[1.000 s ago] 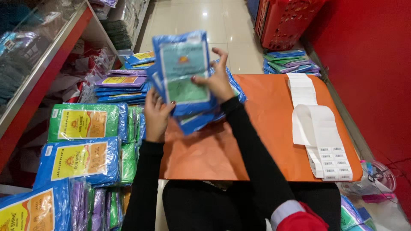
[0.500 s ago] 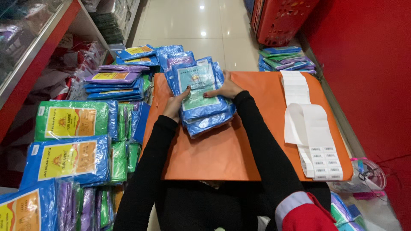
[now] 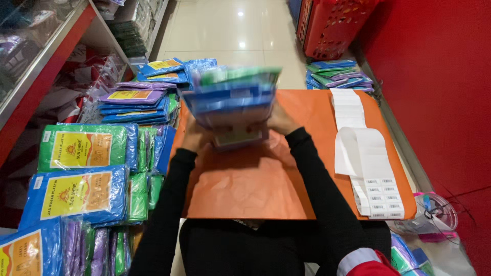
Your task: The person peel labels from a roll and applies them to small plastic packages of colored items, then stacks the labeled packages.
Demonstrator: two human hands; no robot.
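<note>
Leftmost, flat plastic-wrapped packets in green, blue and purple with yellow labels (image 3: 76, 176), stacked on the floor. Next, left hand (image 3: 193, 135) clasping the left edge of a motion-blurred bundle of blue plastic packets (image 3: 232, 102), raised upright above an orange paper-covered board (image 3: 245, 184). Right hand (image 3: 280, 120) pressed against the bundle's right side. Further right, long white strip of barcode stickers (image 3: 365, 153) lying on the board. Far right, red wall (image 3: 440, 92).
</note>
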